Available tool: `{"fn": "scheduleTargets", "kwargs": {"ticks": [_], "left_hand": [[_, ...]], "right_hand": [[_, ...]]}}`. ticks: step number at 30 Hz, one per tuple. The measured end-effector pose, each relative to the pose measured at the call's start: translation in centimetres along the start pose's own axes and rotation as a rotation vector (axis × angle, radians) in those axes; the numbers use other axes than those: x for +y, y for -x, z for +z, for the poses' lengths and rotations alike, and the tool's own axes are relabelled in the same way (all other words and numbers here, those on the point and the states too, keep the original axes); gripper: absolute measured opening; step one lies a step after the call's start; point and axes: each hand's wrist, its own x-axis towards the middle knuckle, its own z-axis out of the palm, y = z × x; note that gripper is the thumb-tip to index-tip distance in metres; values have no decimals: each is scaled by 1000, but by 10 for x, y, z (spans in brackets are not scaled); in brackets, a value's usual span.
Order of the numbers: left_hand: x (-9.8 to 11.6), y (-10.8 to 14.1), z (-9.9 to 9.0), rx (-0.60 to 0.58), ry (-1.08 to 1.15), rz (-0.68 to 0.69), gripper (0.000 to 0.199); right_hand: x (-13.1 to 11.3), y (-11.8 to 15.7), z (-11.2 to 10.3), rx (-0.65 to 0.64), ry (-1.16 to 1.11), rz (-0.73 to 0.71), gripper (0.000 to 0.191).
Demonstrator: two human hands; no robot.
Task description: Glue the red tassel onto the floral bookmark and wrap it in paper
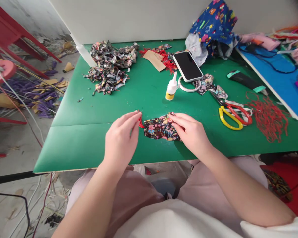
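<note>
A small dark floral fabric piece (pixel 160 128) lies near the front edge of the green table (pixel 89 145). My right hand (pixel 190 132) pinches its right end between thumb and fingers. Just left of the fabric, my left hand (pixel 123 134) is closed, its fingertips gripping a short bundle of red cord (pixel 140 120). A small gap separates the cord from the fabric. Behind the fabric a white glue bottle with a yellow label (pixel 171 88) stands upright, its nozzle pointing up.
Scissors with red and yellow handles (pixel 230 117) and loose red cords (pixel 270 115) lie at the right. A phone (pixel 188 66) rests behind the bottle. Floral scraps (pixel 111 62) are heaped at the back left. A cutter (pixel 247 82) lies beside a blue board (pixel 275 76).
</note>
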Motion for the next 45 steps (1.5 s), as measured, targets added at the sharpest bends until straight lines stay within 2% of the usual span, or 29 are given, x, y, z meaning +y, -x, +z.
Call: {"fn": "scheduleTargets", "kwargs": {"ticks": [4, 6, 9, 14, 18, 21, 23, 26, 29, 31, 33, 36, 39, 45], "left_hand": [[8, 6, 13, -243, -118, 301, 49], [14, 11, 19, -344, -200, 357, 66], [20, 19, 27, -398, -264, 378, 78], [21, 23, 31, -389, -296, 386, 80], [21, 19, 27, -336, -287, 365, 81], [17, 12, 16, -263, -256, 290, 82], [10, 6, 7, -187, -220, 205, 81], [2, 0, -4, -76, -168, 60, 70], [4, 2, -4, -89, -183, 38, 59], [11, 8, 2, -176, -213, 125, 56], [19, 15, 11, -250, -231, 228, 56], [24, 23, 24, -287, -248, 320, 57], [21, 26, 30, -296, -273, 346, 59], [16, 27, 33, -318, -302, 355, 62]], "right_hand": [[0, 0, -2, -23, 0, 23, 33], [0, 0, -4, -41, 3, 34, 34], [-1, 0, -7, -62, 4, 57, 35], [0, -1, -14, -91, 0, 111, 36], [6, -5, -28, 33, 29, 146, 28], [10, -8, -39, 161, 47, 169, 25], [11, -9, -43, 191, 35, 161, 25], [5, -7, -40, 204, -7, 109, 26], [-7, -2, -29, 216, 12, 1, 30], [-16, 4, -20, 129, 68, -91, 36], [-25, 10, -11, -46, 143, -162, 51], [-33, 16, 0, -258, 247, -185, 71], [-34, 18, 5, -323, 289, -174, 76], [-34, 19, 7, -352, 319, -161, 75]]}}
